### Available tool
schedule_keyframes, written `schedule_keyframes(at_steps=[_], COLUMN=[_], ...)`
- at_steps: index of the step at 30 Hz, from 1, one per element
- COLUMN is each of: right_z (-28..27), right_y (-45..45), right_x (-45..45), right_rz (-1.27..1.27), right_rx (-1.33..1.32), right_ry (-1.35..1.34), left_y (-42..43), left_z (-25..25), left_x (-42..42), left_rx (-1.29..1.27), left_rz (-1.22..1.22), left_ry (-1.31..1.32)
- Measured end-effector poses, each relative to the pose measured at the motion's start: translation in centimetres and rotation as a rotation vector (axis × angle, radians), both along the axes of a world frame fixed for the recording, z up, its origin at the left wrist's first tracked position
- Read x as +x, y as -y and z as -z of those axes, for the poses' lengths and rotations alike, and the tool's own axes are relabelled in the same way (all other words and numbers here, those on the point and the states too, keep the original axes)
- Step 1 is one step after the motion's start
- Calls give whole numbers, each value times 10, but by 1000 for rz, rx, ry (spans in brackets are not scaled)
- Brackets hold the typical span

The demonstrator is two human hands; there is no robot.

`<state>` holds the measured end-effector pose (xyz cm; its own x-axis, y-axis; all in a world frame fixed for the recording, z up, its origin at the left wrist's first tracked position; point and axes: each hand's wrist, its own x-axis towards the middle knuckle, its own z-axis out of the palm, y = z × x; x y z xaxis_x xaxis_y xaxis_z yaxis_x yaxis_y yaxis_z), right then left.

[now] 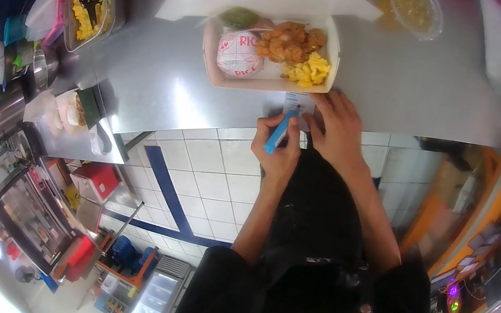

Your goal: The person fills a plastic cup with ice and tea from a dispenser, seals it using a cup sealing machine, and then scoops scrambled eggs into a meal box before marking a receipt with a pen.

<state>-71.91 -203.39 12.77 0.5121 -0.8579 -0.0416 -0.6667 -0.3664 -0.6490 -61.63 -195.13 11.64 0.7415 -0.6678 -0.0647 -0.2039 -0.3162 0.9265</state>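
Note:
My left hand (277,144) is closed around a blue marker (280,132), whose tip points down at a small printed paper slip (298,103) by the table's near edge. Beside it, my right hand (336,130) lies with fingers stretched out, its fingertips at the corner of an open paper food box (230,80) and its thumb by the slip. Inside the box are a paper-wrapped round bundle marked RICE (239,54), fried chicken pieces (293,41), yellow scrambled egg (308,71) and something green (239,18).
A metal basket (70,37) of yellow egg with a black spoon stands at the left. At the back right sits a clear-lidded round cup (414,10). The steel table (150,80) ends just in front of me; a tiled floor (205,149) lies below.

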Motion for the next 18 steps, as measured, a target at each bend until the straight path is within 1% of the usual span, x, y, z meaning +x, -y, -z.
schedule_keyframes(at_steps=[7, 9, 13, 16, 18], right_z=[2, 2, 0, 2, 2], right_y=[-1, -1, -1, -1, -1], right_x=[-1, 0, -1, 0, 0], right_rz=[-1, -2, 0, -6, 3], right_rx=[-16, -17, -13, -1, -29], right_ry=[2, -2, -12, -4, 12], left_y=[0, 2, -3, -4, -5], left_z=[-3, -1, -3, -6, -6], left_x=[10, 14, 14, 9, 3], left_rx=[67, -28, 22, 44, 54], left_rz=[-43, -90, -84, -33, -5], left_ry=[0, 93, 85, 69, 5])
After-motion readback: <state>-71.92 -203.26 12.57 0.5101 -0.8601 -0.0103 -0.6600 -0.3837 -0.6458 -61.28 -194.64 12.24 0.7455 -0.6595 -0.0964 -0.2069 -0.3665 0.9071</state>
